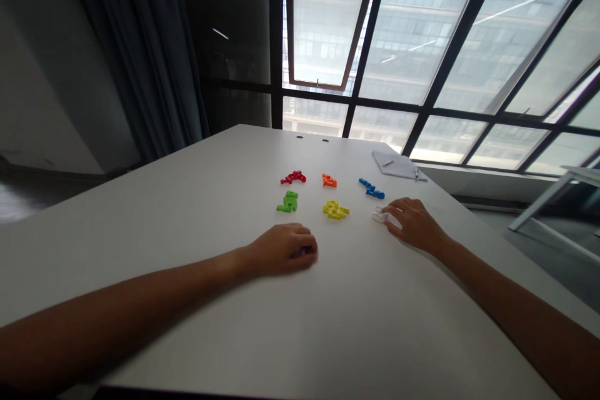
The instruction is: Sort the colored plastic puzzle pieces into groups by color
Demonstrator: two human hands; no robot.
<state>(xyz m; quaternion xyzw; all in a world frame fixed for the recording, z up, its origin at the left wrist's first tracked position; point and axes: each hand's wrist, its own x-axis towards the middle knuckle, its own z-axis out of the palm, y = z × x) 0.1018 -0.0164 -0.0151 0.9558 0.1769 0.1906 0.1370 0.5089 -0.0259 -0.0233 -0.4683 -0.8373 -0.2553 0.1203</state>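
Small coloured pieces lie in groups on the white table: red (294, 177), orange (329, 180), blue (372, 189), green (288, 201) and yellow (335, 209). My left hand (287, 249) rests below the green and yellow groups with its fingers curled; what they hold, if anything, is hidden. At the right, below the blue group, my right hand (412, 222) reaches over white pieces (379, 215). Its fingers are apart, with the thumb and fingertips touching or very close to those pieces.
A notepad (398, 165) with pens lies on the white table (197, 200) at the back right. Two dark round holes sit near the far edge. Beyond are windows, a dark curtain at left and a white-legged table at right.
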